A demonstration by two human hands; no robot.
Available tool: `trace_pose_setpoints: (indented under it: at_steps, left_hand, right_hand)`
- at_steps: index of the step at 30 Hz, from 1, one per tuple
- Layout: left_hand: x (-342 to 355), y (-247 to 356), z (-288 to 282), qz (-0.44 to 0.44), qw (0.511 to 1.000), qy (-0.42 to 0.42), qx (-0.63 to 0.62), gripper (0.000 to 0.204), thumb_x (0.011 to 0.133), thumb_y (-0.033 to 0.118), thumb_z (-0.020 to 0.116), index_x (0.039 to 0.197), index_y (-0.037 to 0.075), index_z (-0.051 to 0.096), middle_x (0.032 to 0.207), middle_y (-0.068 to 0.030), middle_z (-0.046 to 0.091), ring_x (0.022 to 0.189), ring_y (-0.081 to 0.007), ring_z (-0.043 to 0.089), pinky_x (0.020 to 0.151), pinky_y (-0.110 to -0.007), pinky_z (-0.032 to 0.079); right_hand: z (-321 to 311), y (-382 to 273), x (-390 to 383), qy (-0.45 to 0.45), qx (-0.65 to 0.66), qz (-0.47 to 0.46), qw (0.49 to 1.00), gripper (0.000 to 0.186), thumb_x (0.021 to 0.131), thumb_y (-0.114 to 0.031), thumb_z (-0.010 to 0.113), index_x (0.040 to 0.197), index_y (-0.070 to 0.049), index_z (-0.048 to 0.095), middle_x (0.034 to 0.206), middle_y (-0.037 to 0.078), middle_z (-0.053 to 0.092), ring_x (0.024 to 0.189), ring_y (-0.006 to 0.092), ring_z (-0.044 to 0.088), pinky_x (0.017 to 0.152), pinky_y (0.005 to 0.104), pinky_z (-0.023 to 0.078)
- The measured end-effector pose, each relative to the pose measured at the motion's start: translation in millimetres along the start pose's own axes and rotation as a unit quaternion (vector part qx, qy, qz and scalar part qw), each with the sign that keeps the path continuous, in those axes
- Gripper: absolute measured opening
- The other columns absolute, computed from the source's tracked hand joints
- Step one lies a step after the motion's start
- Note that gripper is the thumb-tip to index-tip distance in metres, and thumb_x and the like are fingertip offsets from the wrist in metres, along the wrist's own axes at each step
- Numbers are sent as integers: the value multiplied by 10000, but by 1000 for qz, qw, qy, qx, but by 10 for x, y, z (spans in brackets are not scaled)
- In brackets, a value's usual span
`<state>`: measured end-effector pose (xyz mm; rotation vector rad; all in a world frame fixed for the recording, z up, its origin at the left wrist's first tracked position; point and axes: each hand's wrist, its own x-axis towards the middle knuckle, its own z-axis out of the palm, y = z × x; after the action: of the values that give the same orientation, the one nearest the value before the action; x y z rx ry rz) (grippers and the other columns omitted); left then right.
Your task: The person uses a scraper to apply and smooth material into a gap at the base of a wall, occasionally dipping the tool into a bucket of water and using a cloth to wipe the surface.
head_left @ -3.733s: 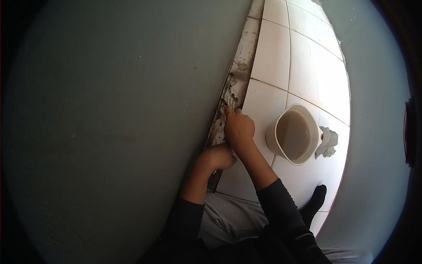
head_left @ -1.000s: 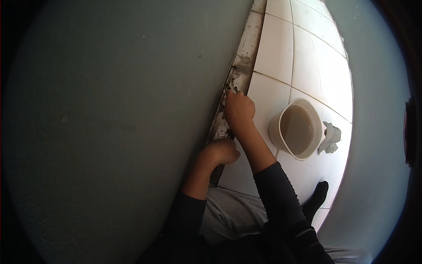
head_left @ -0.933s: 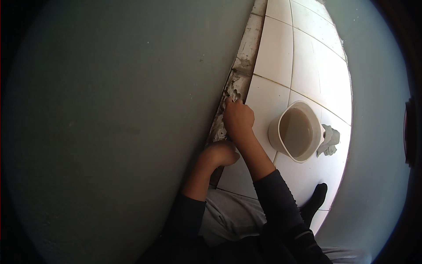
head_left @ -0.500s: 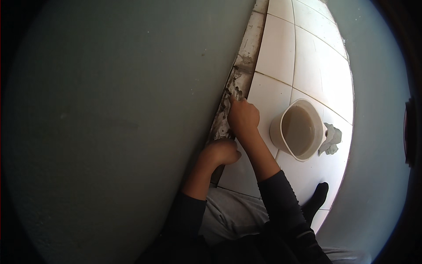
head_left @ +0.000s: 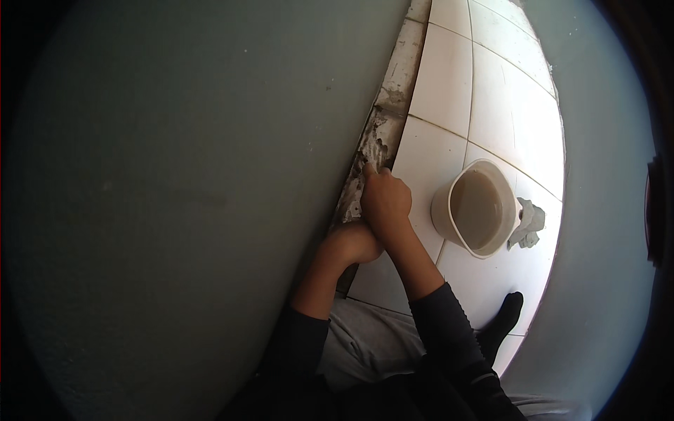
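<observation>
My right hand (head_left: 385, 201) is over the dirty tile strip (head_left: 379, 133) along the foot of the wall, back upward. Its fingers are curled, with a fingertip pressed to the dark, wet-looking smear on the strip; whatever they may hold is hidden beneath the hand. Close behind it, my left hand (head_left: 353, 242) rests low against the same strip, bent at the wrist and curled closed. My right wrist overlaps its fingers, so their contents are out of sight. To the right of my hands a whitish tub (head_left: 441, 210) stands on the floor, holding cloudy brownish water (head_left: 481, 210).
A crumpled grey cloth (head_left: 530, 223) lies against the far side of the tub. White floor tiles (head_left: 439, 77) stretch away ahead. A grey-green wall (head_left: 210, 175) rises close on the left, another pale wall (head_left: 604, 175) on the right. My dark-socked foot (head_left: 504, 319) is at lower right.
My right hand has drawn back slightly along the strip toward me and now overlaps the left hand's fingers. The left hand has barely shifted; tub and cloth stay put.
</observation>
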<state>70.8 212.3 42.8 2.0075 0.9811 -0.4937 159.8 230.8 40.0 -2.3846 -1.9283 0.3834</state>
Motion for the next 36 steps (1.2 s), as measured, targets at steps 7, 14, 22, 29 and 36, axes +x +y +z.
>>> trace_pose_setpoints:
  at_steps: [7,14,22,29,36]
  left_hand:
    - [-228,106,-108,-42,994,101,10,278,793,199,472,738,-16,639,771,-213,612,740,-349,604,706,-423,465]
    - [-616,304,-105,-44,988,141,45,299,805,196,460,677,-22,621,722,-195,603,695,-344,598,668,-423,465]
    - [-763,267,-87,-9,986,159,48,281,804,170,460,630,-20,573,631,-195,568,627,-340,581,628,-432,460]
    - [-867,439,-140,81,983,162,12,296,828,181,462,616,-2,557,582,-162,552,571,-324,560,589,-414,451]
    - [-863,507,-137,229,970,24,-84,297,839,204,476,635,4,556,589,-147,553,561,-313,557,569,-409,436]
  right_hand:
    - [-81,215,107,-5,-8,7,1000,271,777,-96,510,1044,-90,556,871,134,597,715,280,640,589,365,523]
    - [44,123,-206,-43,6,-9,999,382,769,-110,487,1141,-184,535,887,143,605,709,303,635,589,388,515]
    - [125,-81,-354,-7,10,-14,1000,285,765,-123,521,1048,-95,546,885,149,590,669,282,640,539,370,515]
    - [82,76,-233,-59,2,-60,996,419,779,-130,499,1197,-113,467,926,160,577,654,291,641,534,390,521]
    - [83,51,-329,-53,24,-11,998,445,766,-93,490,1204,-160,460,911,160,576,693,312,638,546,379,517]
